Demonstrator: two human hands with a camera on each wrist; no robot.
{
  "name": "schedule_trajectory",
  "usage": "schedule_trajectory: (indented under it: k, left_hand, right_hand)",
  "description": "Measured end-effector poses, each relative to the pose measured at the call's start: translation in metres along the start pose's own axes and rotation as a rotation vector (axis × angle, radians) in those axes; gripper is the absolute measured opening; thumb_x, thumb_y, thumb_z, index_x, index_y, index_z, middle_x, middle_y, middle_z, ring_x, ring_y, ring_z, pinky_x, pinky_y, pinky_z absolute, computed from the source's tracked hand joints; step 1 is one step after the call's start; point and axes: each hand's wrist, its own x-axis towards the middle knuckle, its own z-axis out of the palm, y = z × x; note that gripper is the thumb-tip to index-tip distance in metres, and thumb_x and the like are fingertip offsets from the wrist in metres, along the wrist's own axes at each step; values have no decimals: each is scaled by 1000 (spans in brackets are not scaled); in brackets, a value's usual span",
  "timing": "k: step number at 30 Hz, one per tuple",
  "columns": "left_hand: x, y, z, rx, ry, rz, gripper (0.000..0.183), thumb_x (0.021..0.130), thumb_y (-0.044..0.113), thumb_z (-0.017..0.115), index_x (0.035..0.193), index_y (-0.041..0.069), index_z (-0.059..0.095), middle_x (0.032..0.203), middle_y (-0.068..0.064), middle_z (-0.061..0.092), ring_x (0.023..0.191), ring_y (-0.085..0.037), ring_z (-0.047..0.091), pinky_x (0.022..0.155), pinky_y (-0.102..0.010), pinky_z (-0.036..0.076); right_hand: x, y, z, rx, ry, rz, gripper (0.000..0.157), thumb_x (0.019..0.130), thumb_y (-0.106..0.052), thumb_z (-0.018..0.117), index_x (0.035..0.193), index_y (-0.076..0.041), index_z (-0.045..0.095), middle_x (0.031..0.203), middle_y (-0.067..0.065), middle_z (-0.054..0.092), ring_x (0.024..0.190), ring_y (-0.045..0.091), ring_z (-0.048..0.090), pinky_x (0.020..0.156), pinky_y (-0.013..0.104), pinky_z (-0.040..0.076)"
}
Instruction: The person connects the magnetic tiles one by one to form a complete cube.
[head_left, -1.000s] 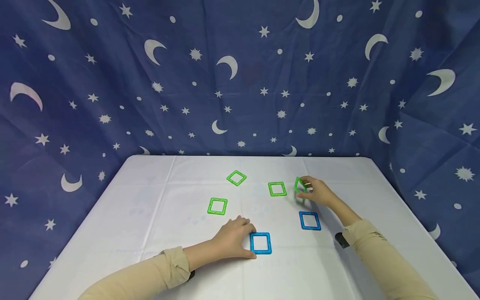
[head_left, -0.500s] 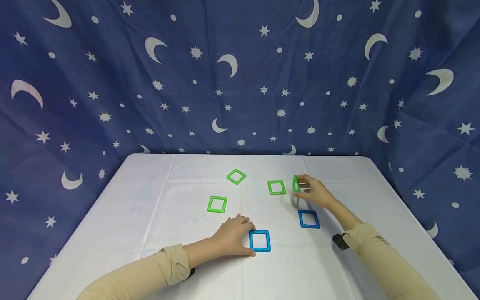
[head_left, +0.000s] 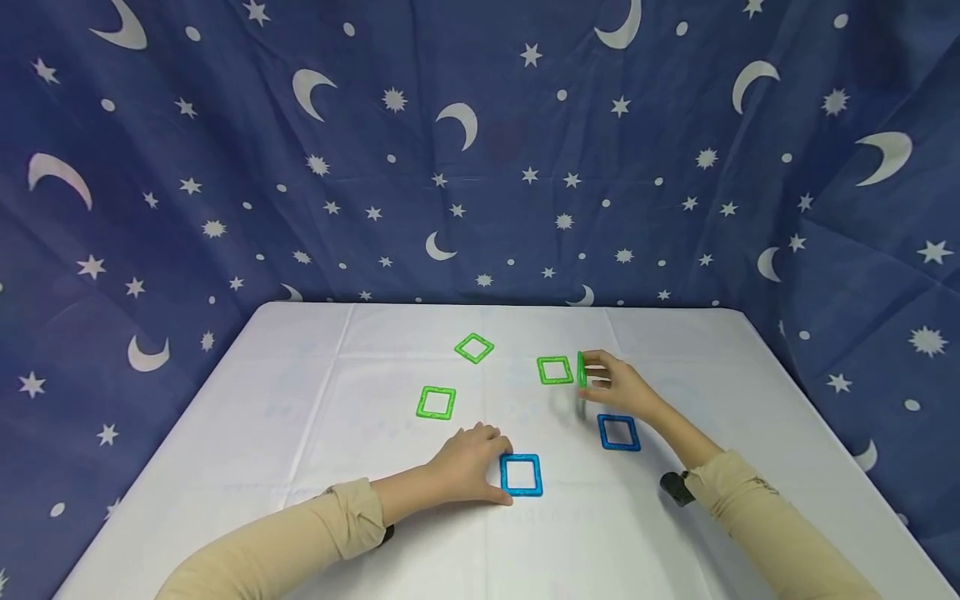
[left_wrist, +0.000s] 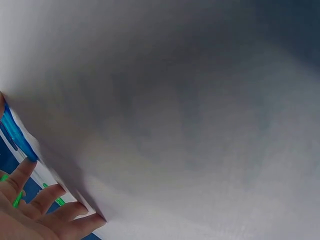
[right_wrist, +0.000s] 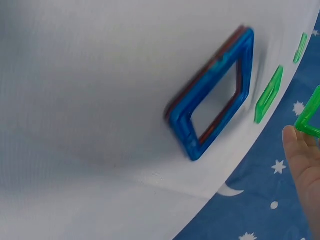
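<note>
My left hand [head_left: 467, 468] rests low over the table and pinches the left side of a blue square magnetic tile [head_left: 521, 457] between thumb and index finger. In the left wrist view, that blue tile [left_wrist: 18, 134] shows only in part, at the left edge. My right hand [head_left: 621, 388] holds a green square magnetic tile [head_left: 581, 370] upright, nearly edge-on in the head view. Just left of it lies another flat green tile [head_left: 556, 382]. Below the right hand, a second blue tile [head_left: 620, 447] lies flat; the right wrist view shows this blue tile [right_wrist: 211, 76] up close.
Two more green tiles lie flat: one turned like a diamond [head_left: 466, 356] towards the back, another square green tile [head_left: 435, 416] left of centre. A white cloth [head_left: 345, 417] covers the table. Behind its far edge hangs a dark blue curtain [head_left: 510, 142] with moons and stars.
My right hand has moved left with the green tile, turning it from slanted to nearly edge-on and bringing it up beside the flat green tile. The left hand stays at the blue tile.
</note>
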Motion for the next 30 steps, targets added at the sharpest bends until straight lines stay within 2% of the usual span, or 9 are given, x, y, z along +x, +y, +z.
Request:
schedule_trajectory:
  k: [5,19,30]
  left_hand:
    - [0,-1,0,-8,-7,-11,58,66,51,80,111,19,63,114,-4,61,119,-36,54,95,-55,45]
    - [1,0,3,-29,-7,-31,59,66,52,80,112,19,64,124,-10,59,124,-40,50,97,-58,42]
    - [0,-2,5,-57,7,-37,59,66,51,81,113,19,63,128,-12,57,126,-41,47,99,-59,40]
  right_hand:
    - [-2,-2,6,36,-31,-27,63,84,-4,69,135,11,34,135,33,42,125,49,43,100,48,43]
    - [-10,-5,13,94,-80,-63,62,83,-3,69,132,12,36,131,32,45,124,48,45,99,47,44]
    - [-21,-7,21,86,-131,-81,60,82,-4,70,130,11,38,131,31,46,122,47,47,98,46,45]
